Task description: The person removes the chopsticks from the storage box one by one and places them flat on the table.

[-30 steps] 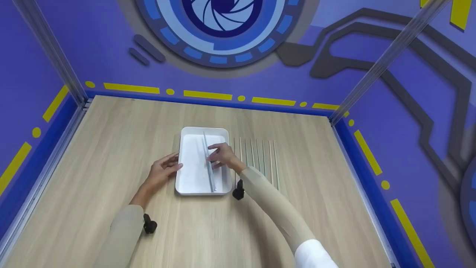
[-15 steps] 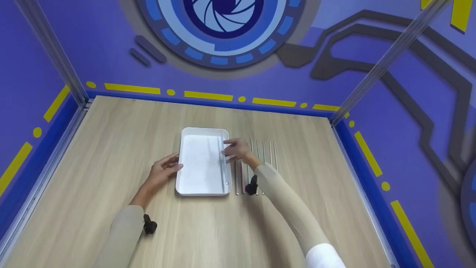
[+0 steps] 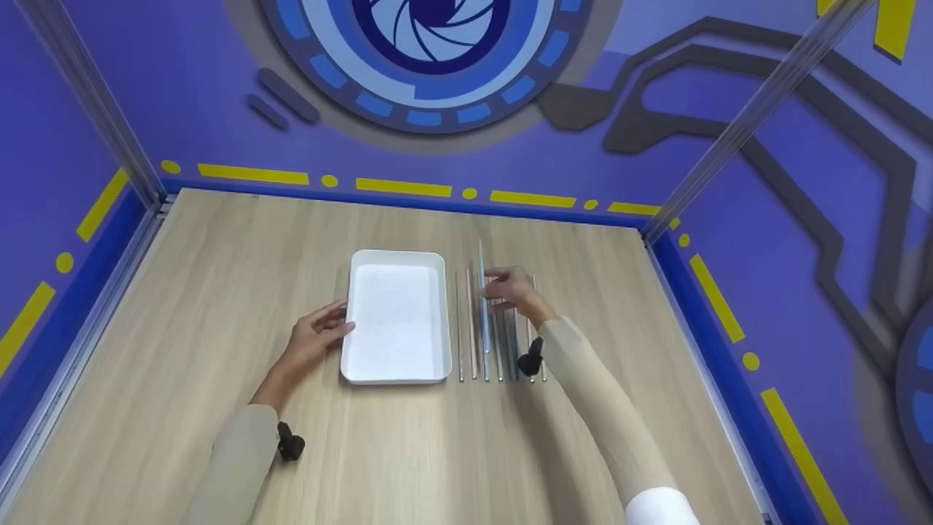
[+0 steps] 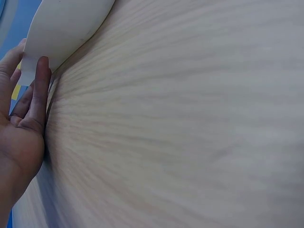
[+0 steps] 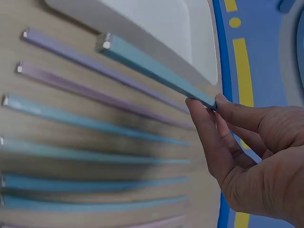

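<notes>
A white rectangular tray (image 3: 397, 313) lies on the table, with no chopstick in it. At its left side is my left hand (image 3: 315, 337), fingers nearly straight and touching the outer wall; the left wrist view shows that hand (image 4: 23, 128) against the tray side (image 4: 66, 33). My right hand (image 3: 514, 290) pinches a teal chopstick (image 3: 483, 306) between thumb and fingers, above the row right of the tray. In the right wrist view this chopstick (image 5: 147, 70) is raised and tilted over a purple chopstick (image 5: 95, 64), a pinkish one (image 5: 90, 90) and several blue-green ones (image 5: 85, 116).
The row of chopsticks (image 3: 473, 328) lies roughly parallel on the wooden table (image 3: 255, 255), partly hidden by the right hand and its shadow. Blue-purple panels (image 3: 510, 157) stand behind and at both sides, with metal posts (image 3: 729, 146) at the corners.
My right hand has carried the teal chopstick from over the tray, across its right rim, to above the row. The left hand keeps its place at the tray's side.
</notes>
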Available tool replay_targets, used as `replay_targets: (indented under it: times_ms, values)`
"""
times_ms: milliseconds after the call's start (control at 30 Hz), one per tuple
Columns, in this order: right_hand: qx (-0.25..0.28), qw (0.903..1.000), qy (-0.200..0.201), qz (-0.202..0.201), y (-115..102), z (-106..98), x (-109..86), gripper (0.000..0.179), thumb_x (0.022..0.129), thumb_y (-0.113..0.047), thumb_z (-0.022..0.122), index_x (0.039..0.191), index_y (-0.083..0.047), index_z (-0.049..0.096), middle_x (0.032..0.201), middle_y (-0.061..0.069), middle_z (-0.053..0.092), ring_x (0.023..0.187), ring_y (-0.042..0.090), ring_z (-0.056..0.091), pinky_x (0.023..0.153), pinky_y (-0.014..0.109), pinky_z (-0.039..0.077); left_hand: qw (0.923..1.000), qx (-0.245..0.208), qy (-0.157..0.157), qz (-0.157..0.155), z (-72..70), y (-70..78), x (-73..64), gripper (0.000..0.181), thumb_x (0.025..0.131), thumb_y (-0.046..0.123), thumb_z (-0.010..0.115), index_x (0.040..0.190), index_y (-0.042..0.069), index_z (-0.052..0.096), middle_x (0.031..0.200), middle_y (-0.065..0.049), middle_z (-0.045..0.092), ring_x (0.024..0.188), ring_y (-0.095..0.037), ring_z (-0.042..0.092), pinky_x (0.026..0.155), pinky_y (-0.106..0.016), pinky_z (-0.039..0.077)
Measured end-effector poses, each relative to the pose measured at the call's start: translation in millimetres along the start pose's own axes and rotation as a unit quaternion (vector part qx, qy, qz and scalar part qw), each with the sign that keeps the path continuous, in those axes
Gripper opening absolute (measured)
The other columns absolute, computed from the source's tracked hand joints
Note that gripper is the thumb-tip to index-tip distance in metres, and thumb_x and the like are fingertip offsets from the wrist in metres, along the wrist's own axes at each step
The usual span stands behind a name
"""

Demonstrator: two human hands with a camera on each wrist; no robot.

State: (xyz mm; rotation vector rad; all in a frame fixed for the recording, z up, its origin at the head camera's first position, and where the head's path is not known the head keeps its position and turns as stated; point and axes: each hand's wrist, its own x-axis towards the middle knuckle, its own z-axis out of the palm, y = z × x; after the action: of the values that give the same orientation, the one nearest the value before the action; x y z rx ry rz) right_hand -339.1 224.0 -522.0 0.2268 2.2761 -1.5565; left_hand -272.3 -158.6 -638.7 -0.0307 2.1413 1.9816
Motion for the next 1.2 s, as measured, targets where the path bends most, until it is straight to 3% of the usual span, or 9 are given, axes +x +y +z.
replay_targets:
  times_ms: [233, 600, 800, 1000, 1200]
  values:
    - [-0.019, 0.9996, 0.012, 0.015, 14.1, -36.8, -6.9, 0.051, 0.098, 0.001, 0.060, 0.147, 0.006, 0.048, 0.132, 0.032, 0.063, 0.119, 0.039, 0.067, 0.089, 0.045, 0.062, 1.0000, 0.002, 0.002, -0.004, 0.9, 0.3, 1.9, 0.064, 0.096, 0.023, 0.073, 0.153, 0.010, 0.047, 0.149, -0.020, 0.053, 0.117, -0.015, 0.058, 0.091, -0.015, 0.055]
    - [-0.039, 0.9973, 0.043, 0.044, 38.2, -84.6, -18.0, 0.053, 0.098, 0.000, 0.062, 0.148, 0.006, 0.047, 0.134, 0.032, 0.061, 0.118, 0.039, 0.067, 0.094, 0.048, 0.060, 0.9999, 0.004, 0.011, -0.002, 0.4, -1.0, 1.1, 0.064, 0.094, 0.030, 0.075, 0.151, 0.014, 0.050, 0.146, -0.015, 0.055, 0.118, -0.015, 0.058, 0.092, -0.017, 0.055]
    - [-0.045, 0.9970, 0.043, 0.046, 52.7, -98.3, -22.4, 0.054, 0.097, -0.002, 0.065, 0.148, 0.007, 0.046, 0.133, 0.031, 0.062, 0.121, 0.043, 0.065, 0.089, 0.045, 0.062, 1.0000, -0.003, 0.009, 0.002, 0.5, -0.8, 0.1, 0.062, 0.095, 0.027, 0.075, 0.151, 0.012, 0.051, 0.145, -0.017, 0.055, 0.117, -0.016, 0.058, 0.090, -0.017, 0.056]
    - [-0.057, 0.9964, 0.046, 0.043, 62.2, -105.1, -28.0, 0.054, 0.098, 0.000, 0.062, 0.148, 0.008, 0.045, 0.131, 0.034, 0.062, 0.109, 0.035, 0.070, 0.092, 0.048, 0.061, 0.9998, -0.016, 0.005, -0.003, 1.0, -1.5, -0.3, 0.063, 0.096, 0.025, 0.074, 0.152, 0.012, 0.049, 0.147, -0.019, 0.053, 0.117, -0.016, 0.057, 0.090, -0.016, 0.056]
    - [-0.065, 0.9932, 0.067, 0.069, 71.6, -107.2, -25.4, 0.053, 0.097, -0.001, 0.065, 0.147, 0.005, 0.049, 0.129, 0.030, 0.066, 0.107, 0.034, 0.073, 0.088, 0.044, 0.063, 0.9998, -0.017, 0.005, -0.006, 1.0, -2.3, 1.0, 0.063, 0.097, 0.022, 0.072, 0.154, 0.012, 0.046, 0.150, -0.019, 0.051, 0.118, -0.014, 0.056, 0.090, -0.014, 0.054]
